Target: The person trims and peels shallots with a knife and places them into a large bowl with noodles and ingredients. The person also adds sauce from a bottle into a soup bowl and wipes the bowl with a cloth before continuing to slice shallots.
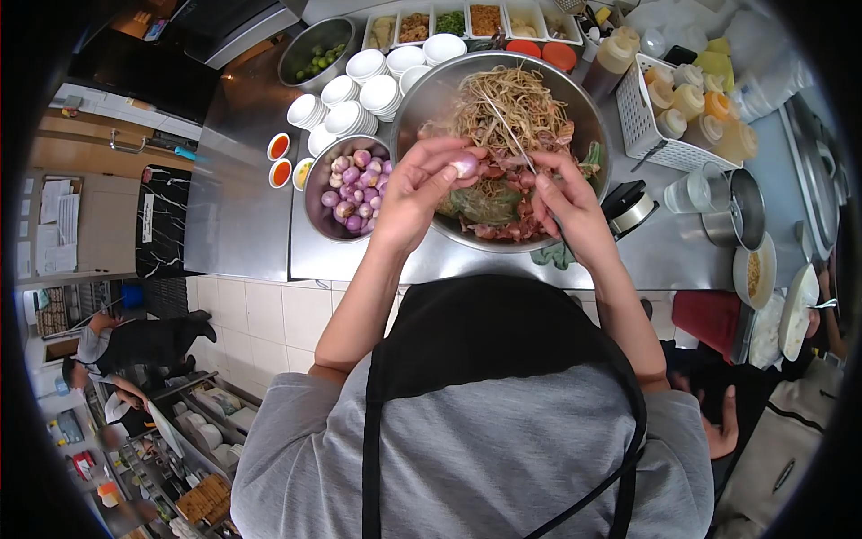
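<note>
Over a large steel bowl (413,108), my left hand (422,184) pinches a purple shallot (466,165) between fingers and thumb. My right hand (567,199) grips a knife (507,124), its thin blade pointing up and left across the bowl. The blade does not visibly touch the shallot. Stringy brown roots (512,103) fill the upper part of the bowl, with reddish skins (516,232) lower down. Left of my left hand, a smaller steel bowl (313,208) holds several purple shallots (357,190).
Stacked white cups (381,95), a bowl of limes (289,67) and two red sauce cups (279,146) stand at the left. A white basket of bottles (642,135) is at the right. People (148,346) are at the lower left; another person's hand (723,427) shows lower right.
</note>
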Demonstrator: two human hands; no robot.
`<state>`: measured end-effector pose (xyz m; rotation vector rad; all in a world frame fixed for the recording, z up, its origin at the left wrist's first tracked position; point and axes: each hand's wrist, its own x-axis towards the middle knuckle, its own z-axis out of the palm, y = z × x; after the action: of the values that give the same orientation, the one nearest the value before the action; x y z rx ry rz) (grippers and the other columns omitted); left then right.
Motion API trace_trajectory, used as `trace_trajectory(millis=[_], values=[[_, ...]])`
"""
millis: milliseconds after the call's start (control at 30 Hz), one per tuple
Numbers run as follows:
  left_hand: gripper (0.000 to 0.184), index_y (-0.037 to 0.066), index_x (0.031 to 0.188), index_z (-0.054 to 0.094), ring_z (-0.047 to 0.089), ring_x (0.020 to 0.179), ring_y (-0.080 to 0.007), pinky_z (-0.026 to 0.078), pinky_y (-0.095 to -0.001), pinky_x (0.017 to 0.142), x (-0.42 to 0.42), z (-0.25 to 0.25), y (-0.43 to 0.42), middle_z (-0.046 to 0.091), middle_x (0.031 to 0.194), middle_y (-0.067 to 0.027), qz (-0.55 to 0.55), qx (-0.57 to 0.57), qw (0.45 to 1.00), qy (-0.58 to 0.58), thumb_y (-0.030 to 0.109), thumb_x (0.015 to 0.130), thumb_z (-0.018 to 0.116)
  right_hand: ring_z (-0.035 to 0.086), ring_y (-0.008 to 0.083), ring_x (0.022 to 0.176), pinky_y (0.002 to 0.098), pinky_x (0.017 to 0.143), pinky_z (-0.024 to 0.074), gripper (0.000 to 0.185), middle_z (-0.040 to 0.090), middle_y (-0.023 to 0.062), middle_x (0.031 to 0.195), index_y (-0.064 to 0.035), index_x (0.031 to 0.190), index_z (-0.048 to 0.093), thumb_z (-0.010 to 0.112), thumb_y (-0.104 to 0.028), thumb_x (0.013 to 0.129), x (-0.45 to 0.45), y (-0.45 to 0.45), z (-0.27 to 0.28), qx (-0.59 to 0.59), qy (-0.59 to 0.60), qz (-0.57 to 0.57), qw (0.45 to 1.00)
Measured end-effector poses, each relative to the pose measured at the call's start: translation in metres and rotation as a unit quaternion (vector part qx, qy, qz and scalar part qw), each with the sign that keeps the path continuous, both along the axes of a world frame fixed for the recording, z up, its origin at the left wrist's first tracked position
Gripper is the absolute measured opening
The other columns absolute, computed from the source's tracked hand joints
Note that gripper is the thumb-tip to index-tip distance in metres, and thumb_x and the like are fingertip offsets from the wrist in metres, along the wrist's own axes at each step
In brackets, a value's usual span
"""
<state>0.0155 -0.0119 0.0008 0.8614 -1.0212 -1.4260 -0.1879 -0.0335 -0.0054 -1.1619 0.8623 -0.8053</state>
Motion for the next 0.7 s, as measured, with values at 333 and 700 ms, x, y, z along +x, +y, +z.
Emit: trace_trajectory(millis=[333, 700], values=[[0.031, -0.002, 0.112, 0.046, 0.053, 0.097, -0.0183, 0.043, -0.0331, 0.088, -0.006, -0.006, 0.001, 0.054, 0.104, -0.0115, -0.007, 0.026, 0.999, 0.034, 0.004, 0.082, 0.052, 0.035, 0.0043, 0.050, 0.0175, 0.045, 0.0306, 0.042, 0.040, -0.0021, 0.059, -0.0098, 0.131, 0.033, 0.041, -0.016, 0.090, -0.006, 0.023, -0.003, 0.029, 0.036, 0.035, 0.998], [0.025, -0.001, 0.106, 0.049, 0.055, 0.091, -0.0168, 0.045, -0.0312, 0.083, -0.005, 0.000, 0.007, 0.057, 0.097, -0.0101, 0.000, 0.049, 0.995, 0.087, 0.003, 0.081, 0.054, 0.034, 0.0017, 0.056, 0.0159, 0.050, 0.0298, 0.039, 0.041, -0.0069, 0.069, -0.0087, 0.127, 0.041, 0.043, -0.006, 0.087, 0.017, 0.025, 0.019, -0.052, -0.028, 0.064, 0.996]])
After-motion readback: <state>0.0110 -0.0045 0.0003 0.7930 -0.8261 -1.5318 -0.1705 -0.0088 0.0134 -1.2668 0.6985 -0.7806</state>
